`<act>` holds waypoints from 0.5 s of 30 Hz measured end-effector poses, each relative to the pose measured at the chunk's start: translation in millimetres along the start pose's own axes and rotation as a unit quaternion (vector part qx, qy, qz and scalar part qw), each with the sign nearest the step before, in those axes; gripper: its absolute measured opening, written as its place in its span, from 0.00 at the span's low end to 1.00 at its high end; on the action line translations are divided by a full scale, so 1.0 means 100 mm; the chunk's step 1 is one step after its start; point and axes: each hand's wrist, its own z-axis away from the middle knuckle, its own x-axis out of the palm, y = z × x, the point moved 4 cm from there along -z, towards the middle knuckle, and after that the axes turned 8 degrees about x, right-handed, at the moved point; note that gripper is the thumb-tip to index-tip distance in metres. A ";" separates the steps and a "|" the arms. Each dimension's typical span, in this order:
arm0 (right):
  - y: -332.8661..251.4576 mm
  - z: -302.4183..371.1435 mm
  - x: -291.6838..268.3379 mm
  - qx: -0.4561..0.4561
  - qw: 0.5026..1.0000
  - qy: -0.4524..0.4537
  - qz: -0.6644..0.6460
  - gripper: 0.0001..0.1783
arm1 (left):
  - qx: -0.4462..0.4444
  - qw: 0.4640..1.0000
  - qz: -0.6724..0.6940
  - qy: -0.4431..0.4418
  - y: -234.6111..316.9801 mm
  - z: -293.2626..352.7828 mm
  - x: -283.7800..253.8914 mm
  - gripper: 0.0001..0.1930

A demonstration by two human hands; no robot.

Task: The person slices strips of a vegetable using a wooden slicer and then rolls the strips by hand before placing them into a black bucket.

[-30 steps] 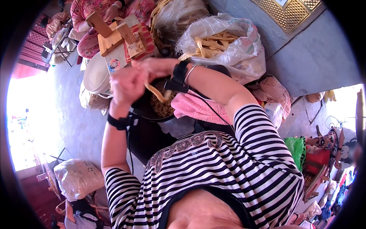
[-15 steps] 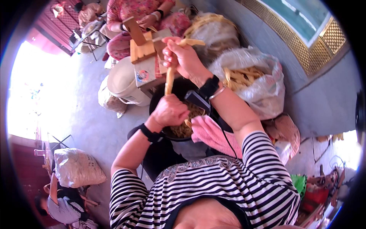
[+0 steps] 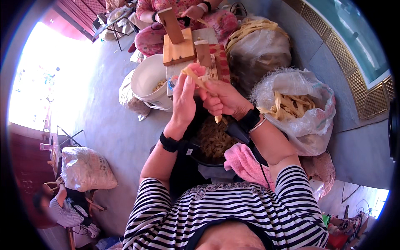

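Observation:
A pale yellow, limp strip [image 3: 199,81] is stretched between my two hands. My right hand [image 3: 225,98] is closed around it in a fist, and a short end [image 3: 218,119] pokes out below. My left hand [image 3: 184,98] has its fingers fairly straight, with the strip's upper end between thumb and fingers. Under the hands stands a dark tub [image 3: 204,161] with many brownish-yellow pieces [image 3: 216,137] in it. A dark device with a cable [image 3: 238,132] hangs at my right wrist, and a pink towel [image 3: 243,163] lies beside the tub.
Ahead is a low table with a wooden block and upright board [image 3: 179,48]. A white bucket [image 3: 139,85] stands left of it. An open plastic bag of yellow strips [image 3: 318,125] and a fuller sack [image 3: 266,52] are at right. Across the table a person's hand [image 3: 193,12] holds a strip.
My left hand has risen from a fist below to meet the strip's top. My right hand has come down and is now lower on the strip. The view has shifted too.

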 end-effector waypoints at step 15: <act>0.16 -0.14 -0.20 -0.043 0.979 0.187 0.069 0.11 | 0.224 0.920 -0.293 0.135 -0.26 -0.14 -0.56 0.10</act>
